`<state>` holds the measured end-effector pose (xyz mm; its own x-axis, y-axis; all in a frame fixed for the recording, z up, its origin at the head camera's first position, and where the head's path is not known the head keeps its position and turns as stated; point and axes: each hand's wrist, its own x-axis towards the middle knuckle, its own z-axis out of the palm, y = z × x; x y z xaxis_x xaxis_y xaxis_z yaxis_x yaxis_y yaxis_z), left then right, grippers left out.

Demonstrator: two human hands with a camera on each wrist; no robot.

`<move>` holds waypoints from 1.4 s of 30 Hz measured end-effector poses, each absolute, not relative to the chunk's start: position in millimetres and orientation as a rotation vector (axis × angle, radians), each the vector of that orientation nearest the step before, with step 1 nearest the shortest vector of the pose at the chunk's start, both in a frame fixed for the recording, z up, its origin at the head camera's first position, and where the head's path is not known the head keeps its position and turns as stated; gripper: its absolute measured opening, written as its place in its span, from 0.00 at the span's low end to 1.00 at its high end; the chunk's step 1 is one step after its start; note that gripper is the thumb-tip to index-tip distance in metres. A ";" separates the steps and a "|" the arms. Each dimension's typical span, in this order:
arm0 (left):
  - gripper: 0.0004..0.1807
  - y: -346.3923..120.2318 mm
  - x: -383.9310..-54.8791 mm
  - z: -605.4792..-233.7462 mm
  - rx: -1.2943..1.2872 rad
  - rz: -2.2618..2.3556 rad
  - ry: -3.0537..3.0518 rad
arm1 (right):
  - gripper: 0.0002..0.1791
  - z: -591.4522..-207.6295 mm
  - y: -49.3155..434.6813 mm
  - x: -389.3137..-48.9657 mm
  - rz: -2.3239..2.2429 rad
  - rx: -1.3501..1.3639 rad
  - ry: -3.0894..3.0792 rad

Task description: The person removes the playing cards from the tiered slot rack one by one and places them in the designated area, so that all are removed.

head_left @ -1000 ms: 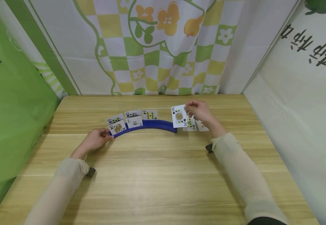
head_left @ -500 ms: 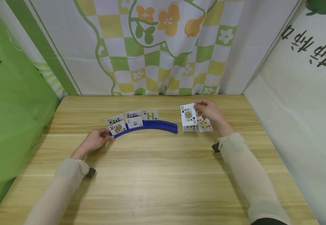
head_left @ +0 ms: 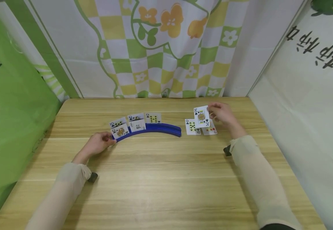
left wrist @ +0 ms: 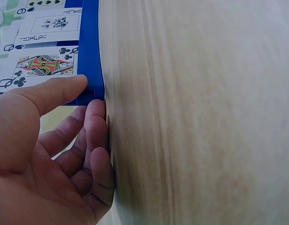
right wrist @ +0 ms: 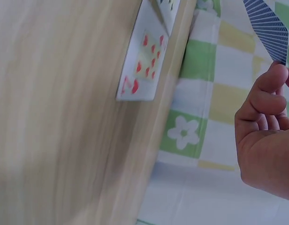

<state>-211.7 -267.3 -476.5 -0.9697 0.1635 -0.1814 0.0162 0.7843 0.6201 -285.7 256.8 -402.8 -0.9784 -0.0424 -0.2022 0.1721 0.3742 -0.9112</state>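
My left hand (head_left: 97, 142) pinches the left end of a curved blue card holder (head_left: 164, 128). The left wrist view shows the thumb on top of that end, fingers curled below. Upright in the holder's left half stand a queen of clubs (left wrist: 43, 65) and a joker (head_left: 138, 125) in front, with a black ten (head_left: 117, 122), another queen (head_left: 135, 116) and a black nine (head_left: 153, 118) behind. By its corner, my right hand (head_left: 223, 114) pinches a king of spades (head_left: 201, 117) above two cards on the table, a black nine (head_left: 189, 130) and a red seven (head_left: 211, 130).
The wooden table (head_left: 155, 179) reaches back to a checked curtain (head_left: 166, 70). A green cloth (head_left: 14, 105) hangs at the left and a white one (head_left: 304, 105) at the right. The holder's right half stands left of the two lying cards.
My right hand has moved right with the king of spades, from the holder's right end to above the lying cards, uncovering the nine. The left hand has stayed at the holder.
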 end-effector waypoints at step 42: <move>0.20 -264.9 -208.4 -473.4 0.178 0.956 2.786 | 0.21 -431.1 324.1 -297.4 -1.515 0.325 2.574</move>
<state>-208.4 -264.9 -473.4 -0.9747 0.1743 -0.1399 0.0517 0.7848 0.6176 -297.4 324.1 -431.1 -0.9673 0.1155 -0.2257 0.2534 0.4703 -0.8454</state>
